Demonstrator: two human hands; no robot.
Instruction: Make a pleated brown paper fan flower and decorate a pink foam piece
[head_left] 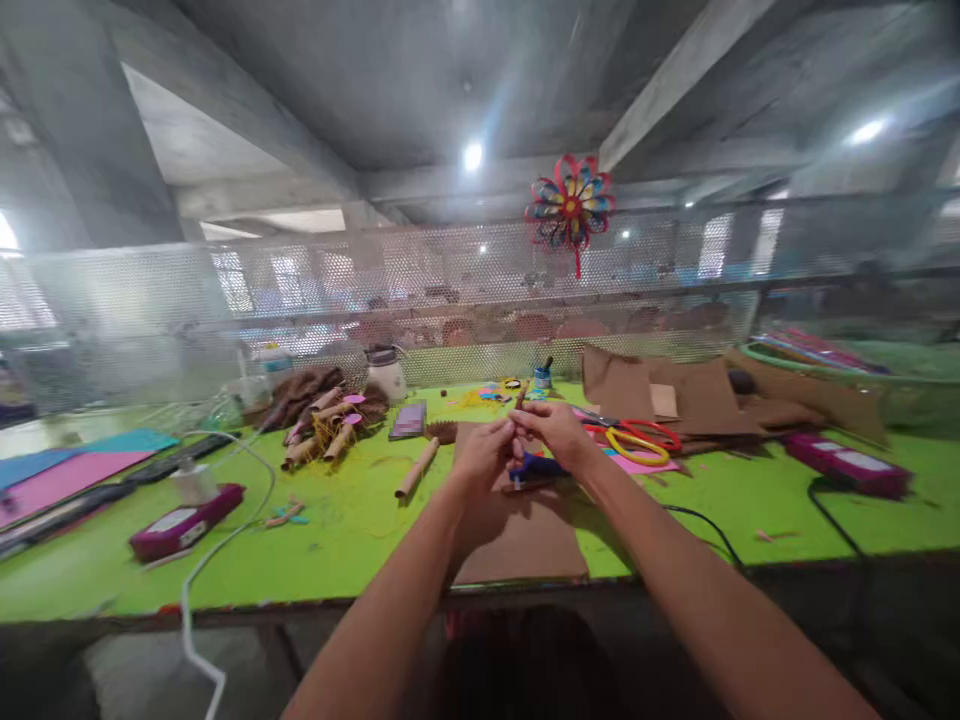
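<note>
"Holding what, and where?"

"A brown piece (520,395), centre of the frame. My left hand (486,455) and right hand (556,430) are together there, both pinching it by the fingertips."

"Which hand is nearer?"

"Neither clearly. The left reaches it from lower left, the right from lower right; the piece rises between them."

"Its axis?"

"Close to upright in the frame, leaning slightly right. The visible end points up the frame, away from me; my fingers hide the lower end."

"Surroundings?"

"Cardboard (517,550) beneath, lower centre. A blue item (541,467), partly hidden, below my right hand. A tube (417,470) left of centre, apart from both hands."
</note>
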